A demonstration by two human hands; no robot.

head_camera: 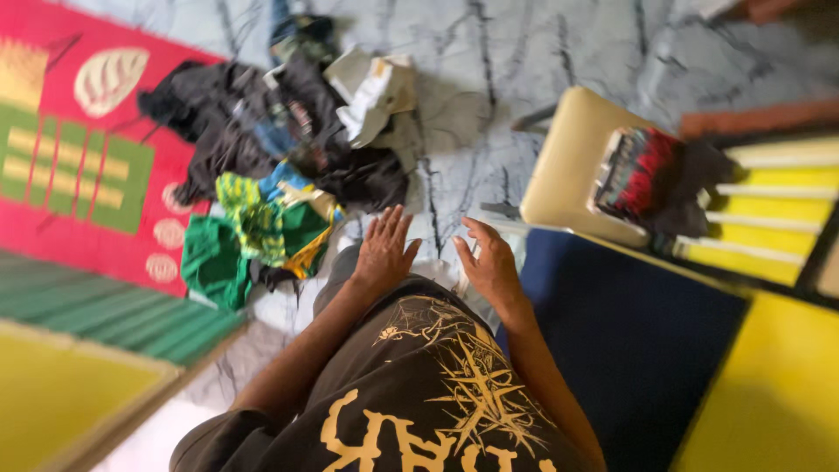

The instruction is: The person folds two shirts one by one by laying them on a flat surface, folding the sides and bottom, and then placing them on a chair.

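Both hands, left (383, 249) and right (491, 262), are open and empty, fingers spread, hovering above the clothes pile (280, 166) on the floor. This looks like a pause between garments in sorting; a folded stack (642, 175) sits on the chair (568, 162), so next comes reaching forward for another piece.

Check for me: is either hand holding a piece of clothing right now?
No, the left hand and right hand are both open and empty, held out above the floor near the pile of clothes.
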